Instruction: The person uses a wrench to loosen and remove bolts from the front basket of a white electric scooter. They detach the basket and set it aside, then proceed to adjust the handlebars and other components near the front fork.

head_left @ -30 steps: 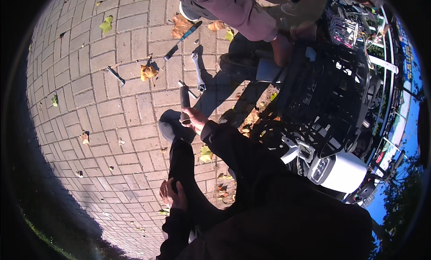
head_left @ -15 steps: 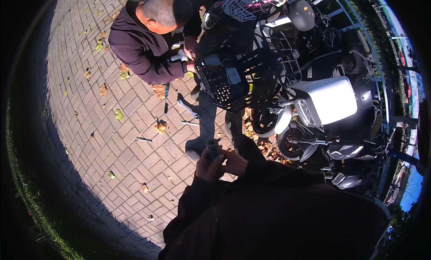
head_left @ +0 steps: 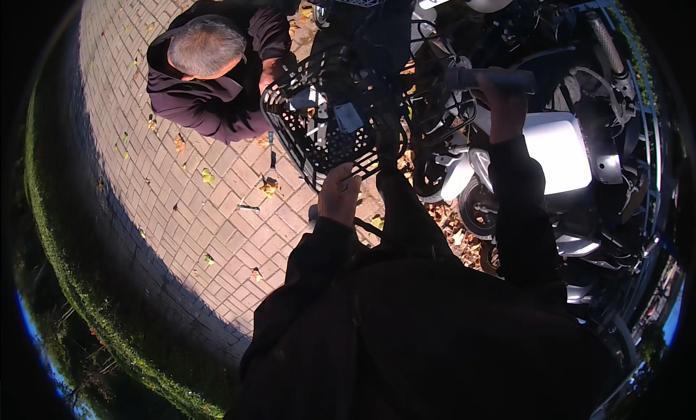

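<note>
My left hand (head_left: 338,195) is closed at the near edge of a black plastic bicycle basket (head_left: 341,148), its fingers at the rim. Farther right, my raised right hand (head_left: 505,105) is wrapped round a dark, thick cylinder (head_left: 464,79) that looks like a handlebar grip; I cannot tell what it joins. Beside the basket's left side a crouching person (head_left: 206,79) in a dark jacket bends forward, one hand (head_left: 271,71) close to the rim. What that person holds is hidden by the basket. A pale paper (head_left: 348,117) shows in the basket.
On the brick paving (head_left: 174,224) lie a teal-handled tool (head_left: 272,153), a small metal tool (head_left: 248,208) and dry leaves. Parked scooters stand at the right, one with a white box (head_left: 554,152). A metal railing (head_left: 645,115) runs behind them; a green hedge (head_left: 87,333) borders the left.
My hands, earlier together round a dark cylinder, are apart: the left at the basket, the right up and right on a dark cylinder. The basket appears nearer and covers the wrenches.
</note>
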Tool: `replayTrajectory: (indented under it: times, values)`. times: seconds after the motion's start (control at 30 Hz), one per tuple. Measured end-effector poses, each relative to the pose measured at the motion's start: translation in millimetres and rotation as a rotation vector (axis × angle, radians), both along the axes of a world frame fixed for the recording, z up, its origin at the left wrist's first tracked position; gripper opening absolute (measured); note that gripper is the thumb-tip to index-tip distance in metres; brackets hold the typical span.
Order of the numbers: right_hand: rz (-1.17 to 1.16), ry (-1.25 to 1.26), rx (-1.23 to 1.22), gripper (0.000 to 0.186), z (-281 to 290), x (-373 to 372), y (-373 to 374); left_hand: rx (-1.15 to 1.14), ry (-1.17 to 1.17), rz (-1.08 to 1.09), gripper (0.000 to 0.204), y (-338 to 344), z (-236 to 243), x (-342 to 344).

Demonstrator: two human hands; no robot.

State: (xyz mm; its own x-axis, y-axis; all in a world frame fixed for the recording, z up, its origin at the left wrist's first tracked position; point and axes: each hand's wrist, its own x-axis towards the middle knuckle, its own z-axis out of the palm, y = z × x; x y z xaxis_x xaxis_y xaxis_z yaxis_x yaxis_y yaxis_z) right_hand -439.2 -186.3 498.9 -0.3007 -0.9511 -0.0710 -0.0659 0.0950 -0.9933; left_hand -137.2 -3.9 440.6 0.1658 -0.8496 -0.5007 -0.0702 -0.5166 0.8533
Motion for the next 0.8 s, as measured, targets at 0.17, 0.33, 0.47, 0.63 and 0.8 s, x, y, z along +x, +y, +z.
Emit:
replayTrajectory:
  times: [0.17, 0.33, 0.47, 0.63, 0.8]
  values:
    - [0.016, 0.114, 0.061, 0.034, -60, -2, -47, 0.088, 0.010, 0.123, 0.038, -18, -9, -14]
    - [0.021, 0.008, 0.160, 0.037, -83, 11, -36, 0.074, 0.110, 0.146, 0.036, -20, -20, -25]
    - [0.072, 0.011, 0.149, 0.040, -82, 11, -39, 0.082, 0.096, 0.105, 0.033, -22, -33, -31]
    - [0.199, -0.012, 0.261, 0.036, -63, 10, -52, 0.064, 0.075, 0.080, 0.032, -20, -35, -34]
    - [0.239, 0.167, 0.289, 0.035, -40, -4, -58, 0.102, 0.089, 0.130, 0.031, -13, -41, -32]
